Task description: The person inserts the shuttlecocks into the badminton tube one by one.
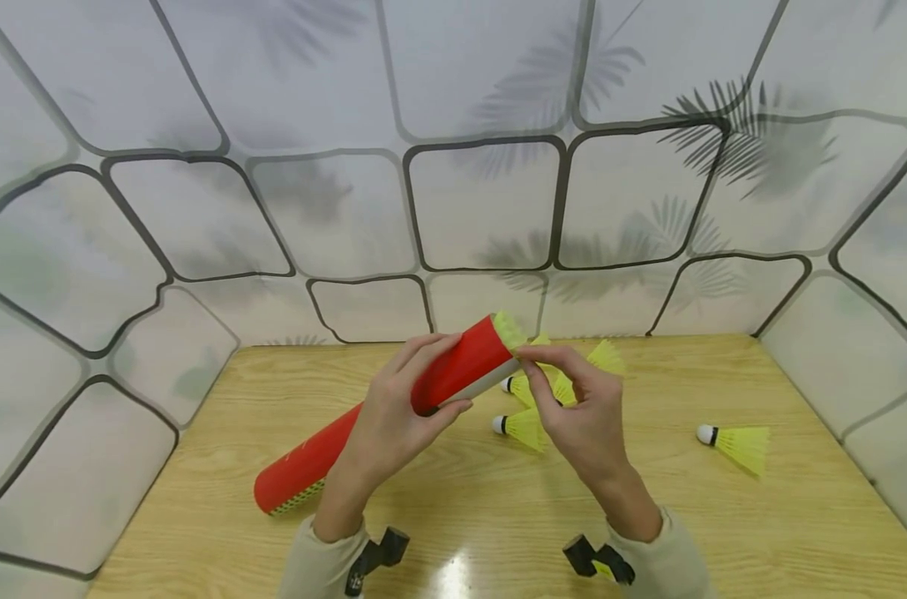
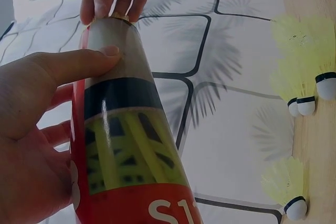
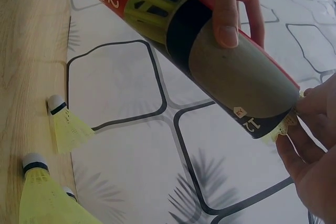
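Note:
My left hand (image 1: 394, 416) grips a long red shuttlecock tube (image 1: 311, 462) around its upper part, holding it at a slant with the far end raised to the right. In the left wrist view the thumb lies along the grey band of the tube, and yellow skirts show through a clear window lower down. A yellow shuttlecock skirt (image 1: 508, 330) pokes out of the raised end. There my right hand (image 1: 584, 408) pinches the skirt's edge between thumb and fingertips, right at the tube's rim. The rest of that shuttlecock is hidden inside the tube.
Several yellow shuttlecocks with white tips, one of them nearest me (image 1: 524, 428), lie on the wooden table (image 1: 453, 499) behind the right hand. Another shuttlecock (image 1: 738, 445) lies apart at the right. A patterned light wall (image 1: 483, 208) encloses the table's back and sides.

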Demonstrator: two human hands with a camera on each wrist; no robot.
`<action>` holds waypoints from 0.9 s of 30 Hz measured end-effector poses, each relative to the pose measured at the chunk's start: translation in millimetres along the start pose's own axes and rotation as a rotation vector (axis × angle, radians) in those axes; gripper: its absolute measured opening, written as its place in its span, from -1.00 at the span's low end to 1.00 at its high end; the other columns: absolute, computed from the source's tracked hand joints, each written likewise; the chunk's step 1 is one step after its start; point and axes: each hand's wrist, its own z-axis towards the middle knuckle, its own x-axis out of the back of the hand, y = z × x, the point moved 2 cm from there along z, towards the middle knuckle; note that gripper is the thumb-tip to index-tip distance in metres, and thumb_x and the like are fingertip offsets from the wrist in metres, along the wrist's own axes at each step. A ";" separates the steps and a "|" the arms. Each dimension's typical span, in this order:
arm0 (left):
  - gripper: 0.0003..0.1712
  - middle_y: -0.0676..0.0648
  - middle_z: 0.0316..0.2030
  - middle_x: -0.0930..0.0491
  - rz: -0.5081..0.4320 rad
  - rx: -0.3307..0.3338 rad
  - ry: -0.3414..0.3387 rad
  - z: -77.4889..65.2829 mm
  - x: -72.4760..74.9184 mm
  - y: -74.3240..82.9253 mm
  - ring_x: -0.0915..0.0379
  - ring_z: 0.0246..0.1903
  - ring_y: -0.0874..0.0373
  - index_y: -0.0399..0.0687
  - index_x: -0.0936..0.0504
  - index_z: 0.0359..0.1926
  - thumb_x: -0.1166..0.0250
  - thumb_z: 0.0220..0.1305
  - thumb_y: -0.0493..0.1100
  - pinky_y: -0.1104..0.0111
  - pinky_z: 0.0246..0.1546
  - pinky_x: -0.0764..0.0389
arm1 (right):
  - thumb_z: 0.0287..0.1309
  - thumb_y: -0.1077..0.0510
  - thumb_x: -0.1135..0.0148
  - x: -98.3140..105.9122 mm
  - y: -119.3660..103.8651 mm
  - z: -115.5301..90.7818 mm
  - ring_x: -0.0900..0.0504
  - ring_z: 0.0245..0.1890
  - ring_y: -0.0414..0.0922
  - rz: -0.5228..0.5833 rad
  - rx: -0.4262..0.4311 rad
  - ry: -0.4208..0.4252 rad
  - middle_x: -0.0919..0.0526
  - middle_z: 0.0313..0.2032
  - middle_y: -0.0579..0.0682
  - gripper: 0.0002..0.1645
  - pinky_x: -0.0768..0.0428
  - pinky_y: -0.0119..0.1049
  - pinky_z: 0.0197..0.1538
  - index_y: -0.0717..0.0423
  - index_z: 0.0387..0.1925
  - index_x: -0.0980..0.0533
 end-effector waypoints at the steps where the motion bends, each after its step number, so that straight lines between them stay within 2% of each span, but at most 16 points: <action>1: -0.17 0.01 0.28 -0.47 -0.002 0.000 -0.001 0.0 -0.1 0.0 -0.51 0.12 0.07 0.04 -0.47 0.41 -0.59 0.13 -0.18 0.19 -0.04 -0.70 | 0.07 0.67 -0.28 -0.2 0.4 -0.4 -0.76 -0.10 -0.06 0.000 -0.004 -0.008 -0.77 -0.15 0.12 -0.60 -0.64 -0.28 0.11 0.30 -0.12 -0.69; 7: -0.18 0.01 0.29 -0.47 -0.011 0.003 -0.003 -0.1 -0.3 0.0 -0.51 0.12 0.07 0.03 -0.47 0.41 -0.58 0.14 -0.18 0.19 -0.03 -0.69 | 0.13 0.64 -0.25 -1.6 1.6 -2.1 -0.75 -0.08 -0.08 0.012 -0.010 -0.044 -0.75 -0.12 0.14 -0.63 -0.64 -0.26 0.13 0.33 -0.09 -0.67; 15: -0.18 0.01 0.30 -0.46 -0.017 0.008 -0.001 -0.2 1.2 0.6 -0.50 0.13 0.08 0.05 -0.46 0.41 -0.58 0.15 -0.18 0.20 -0.03 -0.69 | 0.15 0.67 -0.13 -4.4 2.4 -2.4 -0.73 -0.02 -0.06 0.054 -0.014 -0.071 -0.71 -0.08 0.16 -0.56 -0.63 -0.25 0.13 0.32 -0.01 -0.62; 22: -0.17 0.01 0.29 -0.45 -0.007 0.011 0.000 -0.7 3.6 1.1 -0.49 0.14 0.08 0.05 -0.45 0.42 -0.58 0.14 -0.19 0.19 -0.02 -0.69 | 0.08 0.71 0.02 -3.7 3.4 -2.9 -0.70 0.06 0.03 0.067 -0.033 -0.143 -0.68 0.01 0.13 -0.40 -0.61 -0.31 0.15 0.26 0.07 -0.58; 27: -0.17 0.01 0.30 -0.45 -0.002 0.006 0.003 -1.3 3.9 0.3 -0.49 0.14 0.08 0.05 -0.45 0.42 -0.59 0.14 -0.20 0.18 -0.02 -0.69 | 0.08 0.71 0.04 -2.0 4.3 -3.0 -0.69 0.07 0.04 0.062 -0.045 -0.162 -0.67 0.01 0.13 -0.40 -0.60 -0.30 0.16 0.28 0.07 -0.58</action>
